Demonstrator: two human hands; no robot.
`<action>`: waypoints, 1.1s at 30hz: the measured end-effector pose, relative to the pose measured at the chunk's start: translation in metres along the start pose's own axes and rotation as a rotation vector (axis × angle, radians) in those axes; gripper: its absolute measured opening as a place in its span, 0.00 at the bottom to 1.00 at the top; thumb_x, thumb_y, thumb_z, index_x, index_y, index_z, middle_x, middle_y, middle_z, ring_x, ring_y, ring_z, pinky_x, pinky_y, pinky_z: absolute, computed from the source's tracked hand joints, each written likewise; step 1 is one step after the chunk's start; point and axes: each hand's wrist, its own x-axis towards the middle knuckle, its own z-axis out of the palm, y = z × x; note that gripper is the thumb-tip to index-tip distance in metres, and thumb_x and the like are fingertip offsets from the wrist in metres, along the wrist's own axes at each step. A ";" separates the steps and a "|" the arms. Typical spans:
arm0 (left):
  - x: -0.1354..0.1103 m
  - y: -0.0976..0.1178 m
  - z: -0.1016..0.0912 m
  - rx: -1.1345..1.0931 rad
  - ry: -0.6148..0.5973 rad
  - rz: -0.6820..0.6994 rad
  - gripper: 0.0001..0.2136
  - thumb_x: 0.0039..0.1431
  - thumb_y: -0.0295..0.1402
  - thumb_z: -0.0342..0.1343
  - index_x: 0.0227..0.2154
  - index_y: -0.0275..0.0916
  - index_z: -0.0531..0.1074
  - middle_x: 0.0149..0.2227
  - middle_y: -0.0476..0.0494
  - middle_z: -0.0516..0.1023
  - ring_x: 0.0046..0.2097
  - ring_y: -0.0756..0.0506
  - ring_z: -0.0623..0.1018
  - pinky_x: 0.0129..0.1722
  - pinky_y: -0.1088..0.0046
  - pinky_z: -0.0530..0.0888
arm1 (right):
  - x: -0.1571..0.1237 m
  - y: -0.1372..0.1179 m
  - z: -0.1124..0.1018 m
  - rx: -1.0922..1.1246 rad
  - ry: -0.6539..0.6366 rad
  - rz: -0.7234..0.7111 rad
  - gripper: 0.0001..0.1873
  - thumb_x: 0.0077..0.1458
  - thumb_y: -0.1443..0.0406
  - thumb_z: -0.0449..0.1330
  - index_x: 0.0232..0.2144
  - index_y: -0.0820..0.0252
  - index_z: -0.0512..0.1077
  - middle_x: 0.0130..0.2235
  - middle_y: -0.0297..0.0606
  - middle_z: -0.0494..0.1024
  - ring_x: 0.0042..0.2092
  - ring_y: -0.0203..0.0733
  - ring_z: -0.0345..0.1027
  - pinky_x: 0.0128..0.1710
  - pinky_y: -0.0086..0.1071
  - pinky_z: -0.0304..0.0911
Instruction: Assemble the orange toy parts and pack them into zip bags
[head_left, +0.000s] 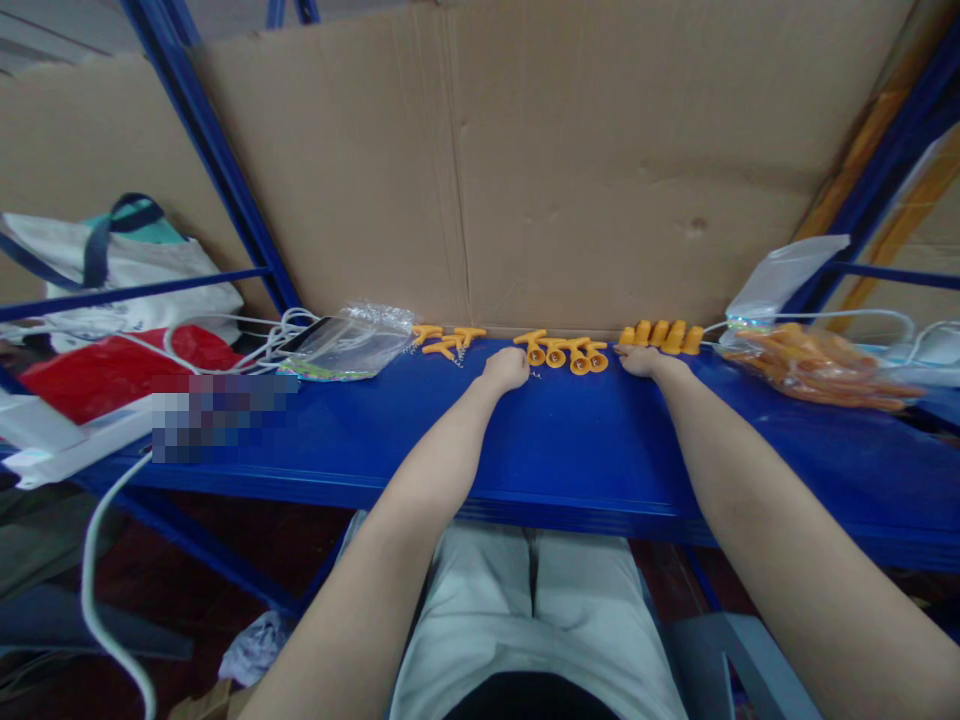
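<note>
My left hand (508, 369) is closed, knuckles up, just above the blue shelf; what it holds, if anything, is hidden. Right beside it lies a row of orange T-shaped handles (576, 345) with orange cone-shaped cups (578, 366), open ends toward me. Thin metal spirals show inside some cups, and one small spiral (535, 375) lies near my left hand. My right hand (637, 360) has its fingers drawn together at the left end of a line of upturned orange cups (660, 334); its grip is too small to make out. More T-handles with metal spirals (455, 338) lie farther left.
A clear plastic bag (356, 340) lies left on the blue shelf (570, 440), near white cables (281, 330), red material (142, 360) and a cloth bag (142, 270). On the right is a plastic bag of orange parts (817, 365). Cardboard (570, 160) backs the shelf; blue posts flank it.
</note>
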 end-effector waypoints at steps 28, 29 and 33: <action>-0.007 -0.011 -0.008 0.036 -0.076 -0.175 0.20 0.59 0.24 0.47 0.50 0.48 0.72 0.57 0.38 0.69 0.61 0.36 0.66 0.57 0.52 0.64 | -0.054 0.009 -0.018 0.040 -0.009 -0.066 0.32 0.61 0.57 0.53 0.66 0.57 0.56 0.64 0.49 0.60 0.64 0.55 0.57 0.63 0.45 0.51; -0.007 -0.010 -0.009 0.032 -0.061 -0.178 0.19 0.58 0.24 0.48 0.49 0.48 0.72 0.56 0.39 0.69 0.60 0.37 0.67 0.57 0.52 0.65 | -0.053 0.010 -0.016 0.048 -0.006 -0.062 0.32 0.61 0.57 0.52 0.66 0.56 0.56 0.64 0.48 0.61 0.64 0.55 0.56 0.63 0.46 0.51; -0.007 -0.010 -0.011 0.001 -0.017 -0.198 0.18 0.57 0.23 0.50 0.48 0.48 0.71 0.54 0.40 0.70 0.57 0.39 0.71 0.55 0.59 0.68 | -0.054 0.014 -0.014 0.052 0.001 -0.064 0.30 0.62 0.56 0.49 0.65 0.55 0.57 0.62 0.45 0.65 0.63 0.54 0.57 0.62 0.47 0.52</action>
